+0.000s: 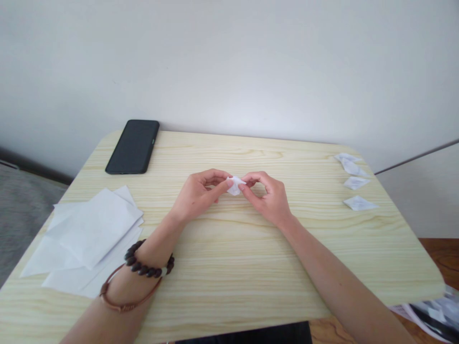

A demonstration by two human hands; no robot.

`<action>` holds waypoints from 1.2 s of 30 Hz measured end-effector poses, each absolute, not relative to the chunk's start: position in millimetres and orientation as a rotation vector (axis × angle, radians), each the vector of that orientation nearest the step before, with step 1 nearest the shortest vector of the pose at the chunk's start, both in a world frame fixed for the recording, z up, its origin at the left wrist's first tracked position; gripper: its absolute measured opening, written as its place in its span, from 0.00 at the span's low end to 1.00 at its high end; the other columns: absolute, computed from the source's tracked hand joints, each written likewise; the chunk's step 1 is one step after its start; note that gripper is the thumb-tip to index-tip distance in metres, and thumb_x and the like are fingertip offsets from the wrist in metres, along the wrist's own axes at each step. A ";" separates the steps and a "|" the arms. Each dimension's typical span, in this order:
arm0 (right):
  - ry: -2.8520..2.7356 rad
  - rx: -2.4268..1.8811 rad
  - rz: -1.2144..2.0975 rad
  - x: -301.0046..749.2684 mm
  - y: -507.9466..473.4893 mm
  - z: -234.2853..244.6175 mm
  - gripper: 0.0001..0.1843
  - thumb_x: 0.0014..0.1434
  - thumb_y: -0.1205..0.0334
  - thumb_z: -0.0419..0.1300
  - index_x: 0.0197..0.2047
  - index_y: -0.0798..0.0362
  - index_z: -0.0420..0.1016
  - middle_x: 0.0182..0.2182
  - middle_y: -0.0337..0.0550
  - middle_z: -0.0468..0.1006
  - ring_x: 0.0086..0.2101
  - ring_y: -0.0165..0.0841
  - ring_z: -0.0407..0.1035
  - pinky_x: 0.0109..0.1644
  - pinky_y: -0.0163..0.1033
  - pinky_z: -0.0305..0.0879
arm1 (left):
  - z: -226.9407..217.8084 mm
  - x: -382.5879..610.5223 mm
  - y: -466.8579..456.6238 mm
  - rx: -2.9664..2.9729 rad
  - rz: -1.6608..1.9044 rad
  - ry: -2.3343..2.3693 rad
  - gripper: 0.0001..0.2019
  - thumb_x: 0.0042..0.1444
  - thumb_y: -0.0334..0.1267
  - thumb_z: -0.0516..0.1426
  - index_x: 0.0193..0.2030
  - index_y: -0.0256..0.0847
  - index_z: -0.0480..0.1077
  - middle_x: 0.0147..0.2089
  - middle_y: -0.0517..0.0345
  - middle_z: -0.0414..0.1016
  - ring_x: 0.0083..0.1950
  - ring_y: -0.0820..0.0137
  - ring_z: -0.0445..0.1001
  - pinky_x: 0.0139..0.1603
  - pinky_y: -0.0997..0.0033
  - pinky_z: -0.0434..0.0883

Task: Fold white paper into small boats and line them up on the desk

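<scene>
A small piece of folded white paper [234, 186] is pinched between both hands over the middle of the table. My left hand [202, 193] grips its left side between thumb and fingers; a beaded bracelet and a brown cord circle that wrist. On the paper's right side, my right hand [267, 196] holds an edge with thumb and index finger. The fingertips partly cover the paper, so its full shape is hidden. Several folded white paper pieces [359, 203] with pointed ends lie at the table's right side.
Loose white paper sheets [96, 229] overlap in a pile at the left of the wood-grain table [229, 277]. A black phone or tablet [133, 146] lies at the back left. Behind the table rises a white wall [229, 62]. A container with light-coloured contents [439, 310] stands below at right.
</scene>
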State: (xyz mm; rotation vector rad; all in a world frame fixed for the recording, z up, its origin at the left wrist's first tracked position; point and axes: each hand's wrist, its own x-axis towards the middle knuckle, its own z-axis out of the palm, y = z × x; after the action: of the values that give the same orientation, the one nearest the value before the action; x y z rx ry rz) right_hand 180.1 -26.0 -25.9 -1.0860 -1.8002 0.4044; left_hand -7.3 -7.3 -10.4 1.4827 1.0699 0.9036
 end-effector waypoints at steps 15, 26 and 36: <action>-1.918 -1.027 0.438 181.6 -27.0 -23.7 0.02 0.60 0.65 0.58 0.35 0.52 0.72 0.30 0.40 0.77 0.32 0.29 0.71 0.38 0.35 0.68 | -10.1 -7.8 -9.5 1.642 0.874 1.066 0.13 0.53 0.45 0.62 0.35 0.35 0.77 0.36 0.53 0.79 0.34 0.70 0.74 0.30 0.75 0.70; -1.797 -1.120 0.633 179.1 -25.3 -25.5 0.06 0.61 0.59 0.59 0.35 0.51 0.72 0.31 0.40 0.78 0.32 0.30 0.72 0.38 0.35 0.69 | -17.2 -1.6 -10.7 1.590 0.870 1.079 0.15 0.56 0.49 0.59 0.37 0.36 0.70 0.31 0.56 0.76 0.28 0.72 0.71 0.26 0.76 0.67; -1.713 -1.110 0.727 180.6 -27.6 -28.2 0.05 0.58 0.59 0.62 0.35 0.51 0.75 0.30 0.40 0.79 0.30 0.30 0.74 0.36 0.35 0.72 | -14.4 -4.0 -11.5 1.635 0.749 1.050 0.15 0.54 0.48 0.60 0.38 0.37 0.72 0.33 0.57 0.77 0.28 0.74 0.71 0.27 0.77 0.65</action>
State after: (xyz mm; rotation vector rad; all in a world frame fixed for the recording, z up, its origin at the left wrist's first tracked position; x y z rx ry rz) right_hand 180.6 -27.6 -28.2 -1.1102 -1.7126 0.7275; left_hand -4.0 -11.5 -14.4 1.6352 1.0500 0.7486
